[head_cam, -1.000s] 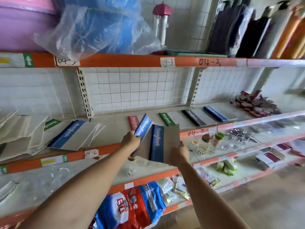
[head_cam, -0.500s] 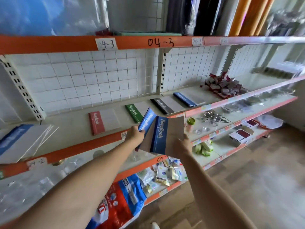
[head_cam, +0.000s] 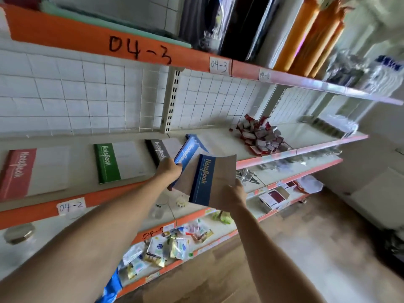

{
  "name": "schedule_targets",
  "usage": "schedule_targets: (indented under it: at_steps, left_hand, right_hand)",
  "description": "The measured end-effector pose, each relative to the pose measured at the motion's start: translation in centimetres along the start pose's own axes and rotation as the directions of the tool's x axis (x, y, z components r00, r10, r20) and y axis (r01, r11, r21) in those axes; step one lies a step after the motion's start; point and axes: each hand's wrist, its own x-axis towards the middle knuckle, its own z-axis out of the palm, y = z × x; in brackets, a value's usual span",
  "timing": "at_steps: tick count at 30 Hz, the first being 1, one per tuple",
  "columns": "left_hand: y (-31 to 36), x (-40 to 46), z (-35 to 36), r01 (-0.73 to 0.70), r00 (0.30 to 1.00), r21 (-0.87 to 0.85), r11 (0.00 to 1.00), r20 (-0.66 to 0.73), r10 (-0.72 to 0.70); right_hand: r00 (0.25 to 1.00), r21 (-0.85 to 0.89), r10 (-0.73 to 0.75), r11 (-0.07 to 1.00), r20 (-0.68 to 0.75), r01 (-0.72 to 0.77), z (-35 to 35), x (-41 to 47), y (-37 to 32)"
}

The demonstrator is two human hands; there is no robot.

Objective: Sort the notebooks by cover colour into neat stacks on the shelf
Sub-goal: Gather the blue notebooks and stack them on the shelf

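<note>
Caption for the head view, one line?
Both hands hold blue notebooks above a shelf of colour-sorted notebooks.

Blue notebooks (head_cam: 204, 179) aloft; others (head_cam: 118, 162) shelved (seemingly flat).

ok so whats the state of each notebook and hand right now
red notebook: flat on shelf, untouched
green notebook: flat on shelf, untouched
black notebook: flat on shelf, partly hidden
light blue notebook: tilted, held up by left hand
dark blue notebook: tilted, held up by right hand
</note>
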Motion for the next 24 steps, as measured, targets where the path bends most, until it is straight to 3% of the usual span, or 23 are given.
schedule_targets:
  at_steps: [8,14,24]
  left_hand:
    - [2.6,1.9,3.2,0.039,0.998,0.052,0.998,-0.042,-0.036]
    - [2.8,3.9,3.3,0.114,0.987,0.093,0.989,-0.127,-0.102]
    - [4.8,6.4,3.7,0.319,0.891,0.126,0.939,-0.377,-0.252]
  right_hand:
    - [0.998,-0.065,-0.059,0.996,0.013,0.060,-2.3,6.4,0.7]
    - [0.988,-0.150,-0.078,0.984,0.137,0.098,-1.2,12.3,0.6]
    - [0.919,-0.257,-0.227,0.913,0.321,0.316,1.0,22.0,-3.4]
